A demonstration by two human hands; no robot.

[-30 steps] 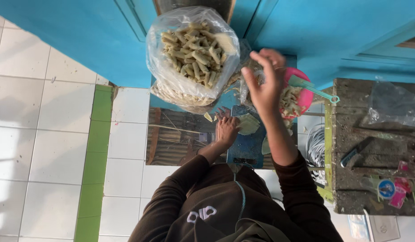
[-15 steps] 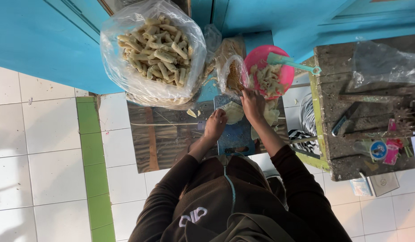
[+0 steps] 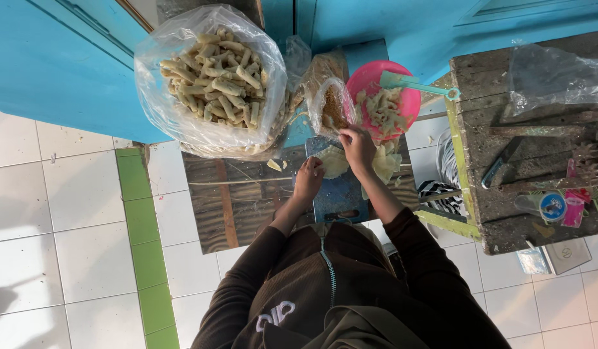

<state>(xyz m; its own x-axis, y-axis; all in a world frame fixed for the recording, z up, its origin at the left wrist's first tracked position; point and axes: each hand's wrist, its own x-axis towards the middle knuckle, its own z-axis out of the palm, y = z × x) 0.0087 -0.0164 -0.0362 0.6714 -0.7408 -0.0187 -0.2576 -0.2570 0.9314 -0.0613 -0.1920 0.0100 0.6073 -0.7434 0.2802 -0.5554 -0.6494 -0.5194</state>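
Both hands down on the blue board, working pale dough sheets

Left hand point(image 3: 309, 179) rests fingers curled on the blue board point(image 3: 338, 194), touching the edge of a pale dough sheet point(image 3: 333, 161); grip unclear. Right hand point(image 3: 358, 147) presses on the same sheet, fingers bent, can't tell if it pinches anything. More sheets point(image 3: 386, 161) lie just right of it. Pink bowl point(image 3: 384, 98) with a teal scoop point(image 3: 415, 83) sits beyond, small filling bag point(image 3: 331, 106) beside it, big clear bag of rolled sticks point(image 3: 211, 81) at left
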